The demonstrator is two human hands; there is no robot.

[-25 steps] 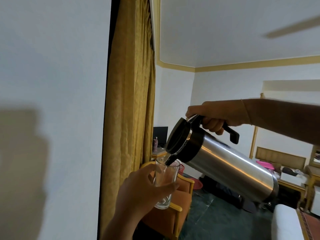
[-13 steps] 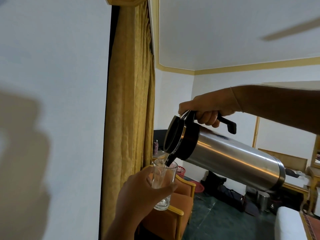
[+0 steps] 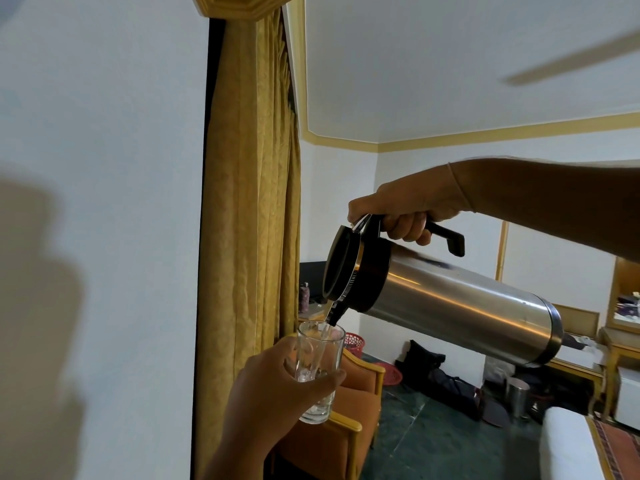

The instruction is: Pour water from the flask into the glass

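A steel flask (image 3: 457, 304) with a black lid and handle lies tipped almost level in the air, spout down and to the left. My right hand (image 3: 407, 211) grips its handle from above. The black spout sits just over the rim of a clear glass (image 3: 320, 362), and a thin stream of water runs into it. My left hand (image 3: 277, 393) is wrapped around the glass's lower half and holds it upright in mid-air. Little water shows at the bottom of the glass.
A gold curtain (image 3: 252, 202) hangs just left of the glass, beside a white wall. An orange armchair (image 3: 349, 410) stands below the glass. Bags (image 3: 440, 379) and a red basket (image 3: 355, 342) lie on the dark floor, with a white bed corner (image 3: 568, 445) at lower right.
The flask's base has risen, so it tips further toward level. Water now streams into the glass. My left hand and the glass have stayed almost still.
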